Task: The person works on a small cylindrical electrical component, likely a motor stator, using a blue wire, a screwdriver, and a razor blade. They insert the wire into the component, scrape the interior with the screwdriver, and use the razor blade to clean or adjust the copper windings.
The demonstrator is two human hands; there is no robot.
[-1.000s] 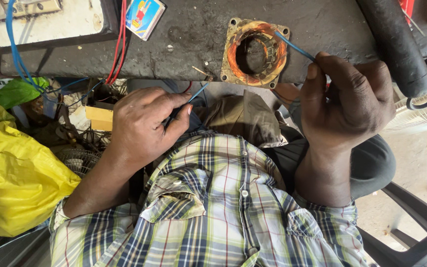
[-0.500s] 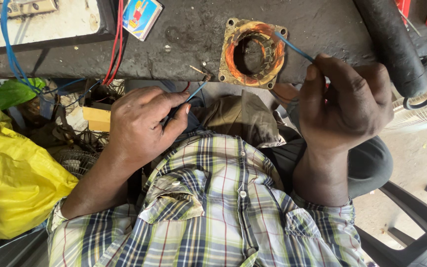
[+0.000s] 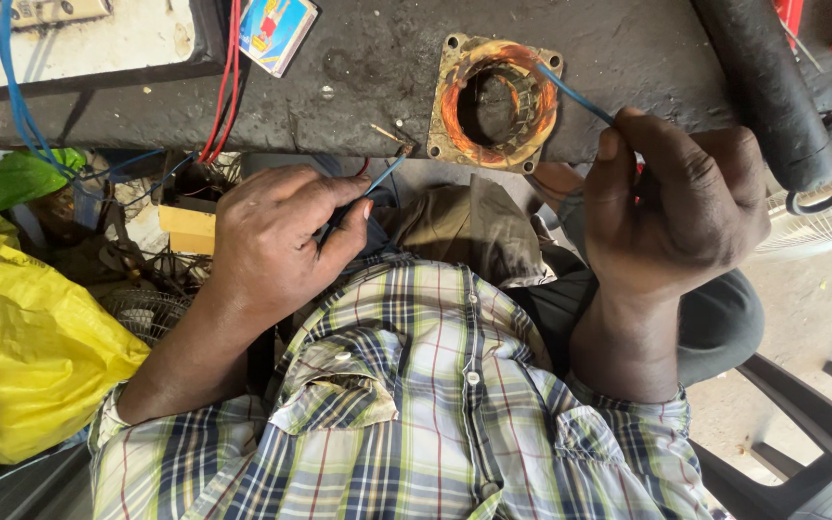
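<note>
Dark, scuffed workbench (image 3: 368, 67) — motor stator (image 3: 495, 102) on it, yellow bag (image 3: 21, 356) beside.

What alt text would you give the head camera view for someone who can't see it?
Seen from above, a person's right hand pinches a blue wire leading from a square motor stator on a dark workbench. The left hand holds another blue wire end above a plaid shirt.

Two bare hands are counted, the left hand (image 3: 276, 241) and the right hand (image 3: 681, 207). One square, copper-wound metal motor stator (image 3: 495, 104), one yellow plastic bag (image 3: 26, 351) and one small colourful cardboard box (image 3: 278, 31) are seen.
</note>
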